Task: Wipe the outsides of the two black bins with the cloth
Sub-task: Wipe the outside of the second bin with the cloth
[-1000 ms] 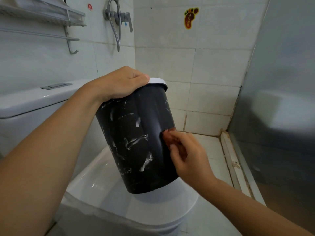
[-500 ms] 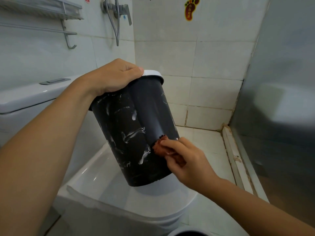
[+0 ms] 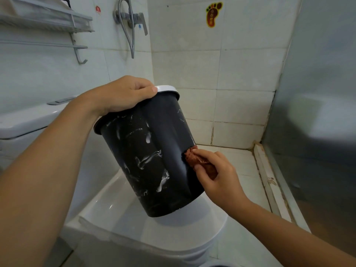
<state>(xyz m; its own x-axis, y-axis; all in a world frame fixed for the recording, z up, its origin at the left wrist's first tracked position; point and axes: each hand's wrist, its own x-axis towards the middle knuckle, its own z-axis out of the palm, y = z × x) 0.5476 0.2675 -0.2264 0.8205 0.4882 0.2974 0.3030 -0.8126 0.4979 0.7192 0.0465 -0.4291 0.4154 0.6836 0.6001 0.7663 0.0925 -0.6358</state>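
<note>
Head view shows the left hand gripping the white rim of one round black plastic bin, tipped above the white toilet lid so its side faces up. The right hand pinches one crumpled reddish-brown cloth against the bin's side. Only one bin shows.

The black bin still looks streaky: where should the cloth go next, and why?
Probably leftward across the wall: the right hand presses the cloth on the black bin at its right side, while white smears sit left of it. The left hand grips the rim.
</note>
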